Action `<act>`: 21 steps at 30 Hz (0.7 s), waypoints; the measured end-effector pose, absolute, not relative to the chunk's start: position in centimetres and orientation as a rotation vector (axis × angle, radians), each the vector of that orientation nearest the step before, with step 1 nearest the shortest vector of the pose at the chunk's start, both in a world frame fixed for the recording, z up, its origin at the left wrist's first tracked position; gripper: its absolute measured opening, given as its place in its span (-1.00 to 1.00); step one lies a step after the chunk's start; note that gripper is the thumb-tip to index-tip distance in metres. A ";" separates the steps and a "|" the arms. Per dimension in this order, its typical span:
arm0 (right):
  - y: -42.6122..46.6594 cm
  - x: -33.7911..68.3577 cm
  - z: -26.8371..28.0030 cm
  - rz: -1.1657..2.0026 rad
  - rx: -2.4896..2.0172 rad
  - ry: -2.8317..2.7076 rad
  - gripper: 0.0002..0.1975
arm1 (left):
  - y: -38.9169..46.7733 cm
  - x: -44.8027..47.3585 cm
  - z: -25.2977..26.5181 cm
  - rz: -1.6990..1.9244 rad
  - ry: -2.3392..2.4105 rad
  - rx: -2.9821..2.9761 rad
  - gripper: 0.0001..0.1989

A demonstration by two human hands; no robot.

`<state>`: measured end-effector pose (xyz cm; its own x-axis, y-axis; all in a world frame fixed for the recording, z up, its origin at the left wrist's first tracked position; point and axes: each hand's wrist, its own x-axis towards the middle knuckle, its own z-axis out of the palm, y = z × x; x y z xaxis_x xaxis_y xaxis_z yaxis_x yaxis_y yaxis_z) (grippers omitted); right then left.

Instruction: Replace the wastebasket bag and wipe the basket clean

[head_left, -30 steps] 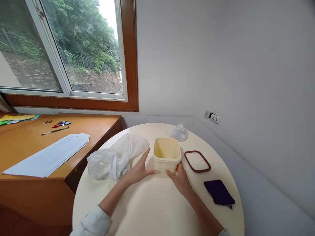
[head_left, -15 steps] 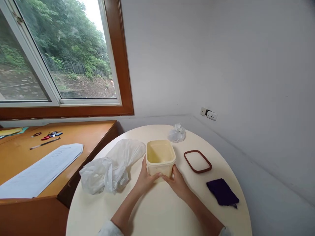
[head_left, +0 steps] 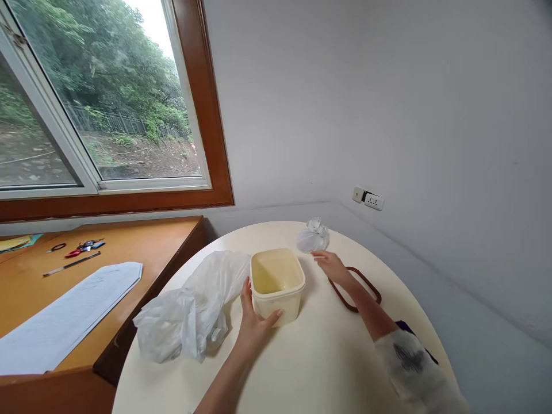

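Observation:
A pale yellow square plastic container (head_left: 278, 307) stands upright and uncovered on the round table. My left hand (head_left: 254, 322) grips its near left corner, thumb along the front wall and fingers at the side. To the right of the container, my right hand (head_left: 332, 267) reaches over the table with fingers stretched out and nothing in them. Just beyond its fingertips sits a small knotted white plastic bag (head_left: 313, 237); a gap seems to separate them. A reddish-brown rounded square ring (head_left: 366, 282) lies partly under my right forearm. The dark purple cloth (head_left: 405, 326) is mostly hidden by my sleeve.
A crumpled white plastic bag (head_left: 194, 310) spreads left of the container on the round table (head_left: 302, 374). The wooden desk (head_left: 146, 236) at the left holds paper sheets (head_left: 73, 322), a pen (head_left: 71, 264) and keys (head_left: 88, 245). A wall socket (head_left: 373, 201) is at the right.
My right hand has let go of the container and moved forward and right, toward the small knotted bag. My left hand still holds the container. The view has shifted slightly.

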<state>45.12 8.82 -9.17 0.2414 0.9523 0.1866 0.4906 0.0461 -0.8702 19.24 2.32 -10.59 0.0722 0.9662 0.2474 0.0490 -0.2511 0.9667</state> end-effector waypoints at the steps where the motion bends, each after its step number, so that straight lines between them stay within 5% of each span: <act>1: 10.3 45.9 -8.9 0.585 -1.618 -1.356 -0.62 | 2.4 19.3 -10.8 1.305 1.069 1.460 0.06; 8: 19.5 48.9 -8.3 0.406 -1.863 -1.123 -0.36 | 3.0 19.6 -11.3 1.282 0.942 1.357 0.02; 17: 22.9 49.3 -8.9 0.379 -1.833 -1.041 -0.81 | 3.8 19.4 -12.4 1.251 0.981 1.358 -0.26; 21: 22.3 49.3 -7.7 0.358 -1.718 -0.985 -0.84 | 3.6 19.5 -12.3 1.281 0.996 1.388 -0.29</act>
<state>49.31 22.32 -7.68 0.6129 0.7572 0.2257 0.4358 -0.0857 -0.8959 19.54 3.55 -12.26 0.1135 0.9722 0.2049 -0.0412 -0.2015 0.9786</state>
